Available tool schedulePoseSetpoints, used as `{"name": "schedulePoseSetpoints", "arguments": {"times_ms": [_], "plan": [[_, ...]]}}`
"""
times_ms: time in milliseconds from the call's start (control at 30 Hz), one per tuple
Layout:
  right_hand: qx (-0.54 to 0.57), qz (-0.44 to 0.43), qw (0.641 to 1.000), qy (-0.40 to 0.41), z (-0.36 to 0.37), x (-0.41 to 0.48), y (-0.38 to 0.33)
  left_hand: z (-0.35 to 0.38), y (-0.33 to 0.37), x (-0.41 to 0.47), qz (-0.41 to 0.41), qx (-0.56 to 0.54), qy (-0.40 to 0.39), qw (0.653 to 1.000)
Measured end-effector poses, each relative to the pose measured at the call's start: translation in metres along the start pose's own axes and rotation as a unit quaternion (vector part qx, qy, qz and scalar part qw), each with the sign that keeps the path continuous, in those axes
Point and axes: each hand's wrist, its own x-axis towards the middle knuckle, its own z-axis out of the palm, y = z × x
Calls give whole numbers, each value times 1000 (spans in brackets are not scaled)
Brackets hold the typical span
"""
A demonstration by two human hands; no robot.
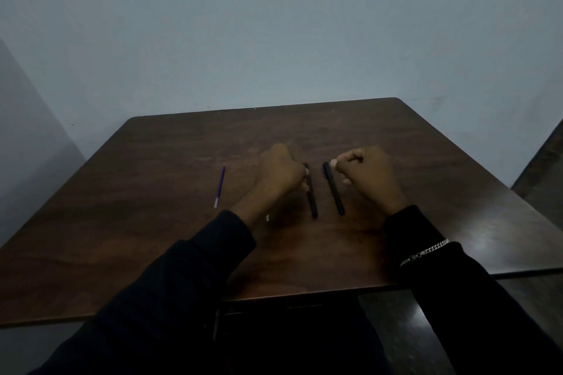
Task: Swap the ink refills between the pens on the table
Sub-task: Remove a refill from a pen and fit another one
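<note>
Two dark pens lie side by side near the middle of the brown wooden table [152, 237]. My left hand [281, 173] is curled with its fingers on the upper part of the left pen [311, 196]. My right hand [364, 172] is curled beside the right pen [334, 189], its thumb and fingertips touching the pen's far end. A thin blue ink refill [219, 186] lies by itself on the table, left of my left hand. The dim light hides whether either pen is lifted off the table.
A grey wall stands right behind the table's far edge. Dark sleeves cover both forearms, and a silver bracelet [426, 251] sits on the right one. Dark floor shows past the table's right edge.
</note>
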Motion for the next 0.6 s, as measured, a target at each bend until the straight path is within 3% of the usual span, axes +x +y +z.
{"name": "schedulePoseSetpoints", "arguments": {"times_ms": [133, 300, 433, 600], "plan": [[-44, -29, 998, -43, 2, -6, -26, -12, -11, 1, -64, -63, -15, 996], [-147, 26, 980, -134, 28, -4, -49, -10, -13, -4, -105, -138, -45, 984], [-252, 6, 959, -128, 52, -11, -55, -9, -8, -8, -85, -124, -37, 988], [-253, 10, 957, -138, 55, -9, -52, -6, -11, -2, -98, -167, -47, 980]]}}
